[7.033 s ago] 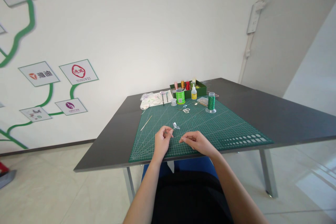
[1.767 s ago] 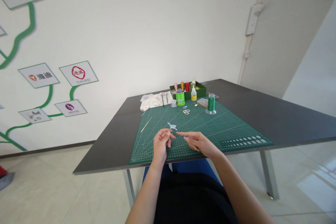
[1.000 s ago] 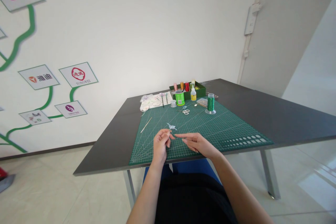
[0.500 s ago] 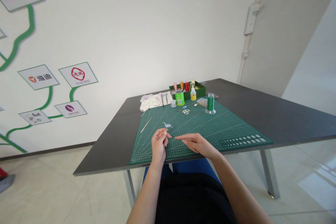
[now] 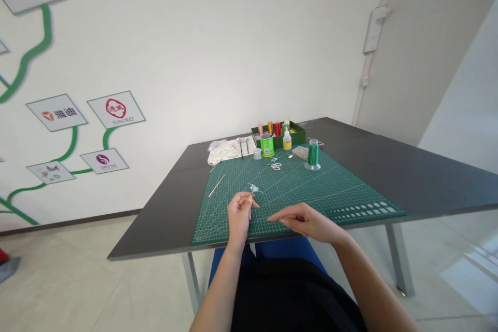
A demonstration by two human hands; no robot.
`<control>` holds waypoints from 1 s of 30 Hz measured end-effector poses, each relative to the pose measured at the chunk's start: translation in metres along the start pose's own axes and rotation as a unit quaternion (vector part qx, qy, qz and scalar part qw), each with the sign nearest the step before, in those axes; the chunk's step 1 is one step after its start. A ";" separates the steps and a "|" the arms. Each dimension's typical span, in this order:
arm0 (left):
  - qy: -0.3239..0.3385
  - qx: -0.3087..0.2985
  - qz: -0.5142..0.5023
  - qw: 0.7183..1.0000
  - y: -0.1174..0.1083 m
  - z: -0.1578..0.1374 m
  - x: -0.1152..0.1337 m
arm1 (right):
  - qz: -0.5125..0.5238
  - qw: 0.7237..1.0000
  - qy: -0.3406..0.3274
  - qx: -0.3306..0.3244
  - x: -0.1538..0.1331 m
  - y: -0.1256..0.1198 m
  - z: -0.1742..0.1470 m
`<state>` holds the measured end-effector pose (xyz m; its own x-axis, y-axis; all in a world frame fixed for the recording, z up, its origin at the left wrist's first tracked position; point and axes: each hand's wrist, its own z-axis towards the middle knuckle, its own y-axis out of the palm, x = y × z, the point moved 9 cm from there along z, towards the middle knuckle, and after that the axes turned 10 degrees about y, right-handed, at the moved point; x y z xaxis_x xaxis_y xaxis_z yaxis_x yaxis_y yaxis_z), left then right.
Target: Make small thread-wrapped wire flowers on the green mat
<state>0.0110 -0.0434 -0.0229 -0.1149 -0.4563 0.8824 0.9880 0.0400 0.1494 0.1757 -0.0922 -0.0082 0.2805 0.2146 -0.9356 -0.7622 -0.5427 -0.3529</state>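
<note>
Pinched between the thumb and fingers of my left hand (image 5: 241, 212) is a small pale blue and white flower (image 5: 254, 188), its petals standing above the fingertips. Its lower end is hidden by the fingers. A little to the right, my right hand (image 5: 305, 220) points toward the left hand, palm turned inward. Its fingers are long and pressed together, with the thumb beneath them. Whatever they may grip is too fine to make out. Both hands are over the near part of a green cutting mat (image 5: 229, 218).
Farther back lie white scissors (image 5: 276, 166) and a thin stick (image 5: 217, 185). A green thread spool (image 5: 313, 154), a green can (image 5: 266, 145), a glue bottle (image 5: 287, 140) and a green box (image 5: 299, 134) of thread spools stand behind. White cloth (image 5: 221, 151) lies at the back left.
My left hand has shifted slightly right and the flower has turned and tilted. My right hand has moved right and a little nearer to me, widening the gap between the hands.
</note>
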 end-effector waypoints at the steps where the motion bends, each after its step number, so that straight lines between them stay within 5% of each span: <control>1: 0.002 -0.019 0.024 1.000 0.003 -0.001 0.002 | -0.012 1.000 -0.005 -0.002 -0.006 -0.002 -0.003; 7: 0.033 -0.118 0.140 0.983 0.016 -0.006 0.021 | -0.088 0.994 -0.057 -0.012 -0.055 -0.014 -0.012; 17: 0.071 -0.185 0.176 0.964 0.039 -0.025 0.071 | -0.133 0.983 -0.120 0.037 -0.107 -0.041 -0.002; 30: 0.094 -0.200 0.183 0.958 0.045 -0.037 0.113 | -0.067 0.992 -0.104 0.033 -0.106 -0.053 0.022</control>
<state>0.0460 -0.1261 0.0666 0.2304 -0.6300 0.7416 0.9235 -0.0985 -0.3706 0.1732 -0.0682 0.1099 0.2614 0.4479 -0.8550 -0.7640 -0.4453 -0.4669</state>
